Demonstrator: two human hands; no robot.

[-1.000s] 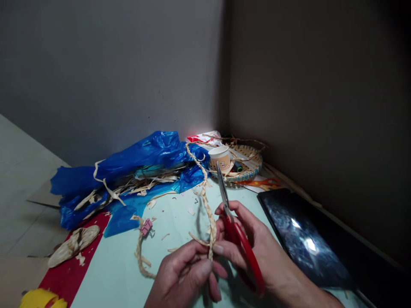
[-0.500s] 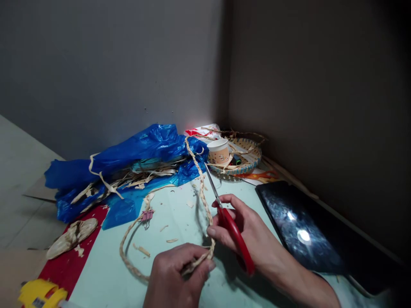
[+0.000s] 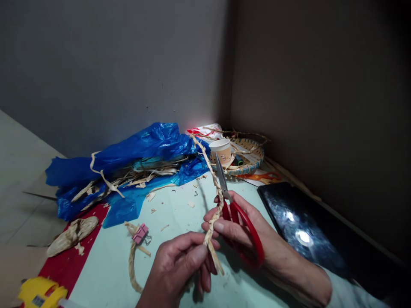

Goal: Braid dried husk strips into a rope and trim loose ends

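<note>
My left hand (image 3: 180,265) pinches a braided straw cord (image 3: 214,196) near its lower end, fingers closed round it. The cord rises up and away toward the blue plastic bag (image 3: 144,149), and another stretch curls on the table by a pink binder clip (image 3: 140,233). My right hand (image 3: 237,226) grips red-handled scissors (image 3: 239,222), blades shut and pointing up beside the cord, while its fingertips also touch the cord.
Straw strips lie on the blue bag. A woven tray (image 3: 250,158) at the back corner holds a paper cup (image 3: 222,150); orange scissors (image 3: 260,176) lie beside it. A dark glossy slab (image 3: 298,226) lies right. A yellow tool (image 3: 38,291) and straw bundle (image 3: 72,235) sit left.
The cord's loop on the table has tightened and the pink clip slid nearer. My left hand turned the cord end upright; the scissors swung closer to the cord.
</note>
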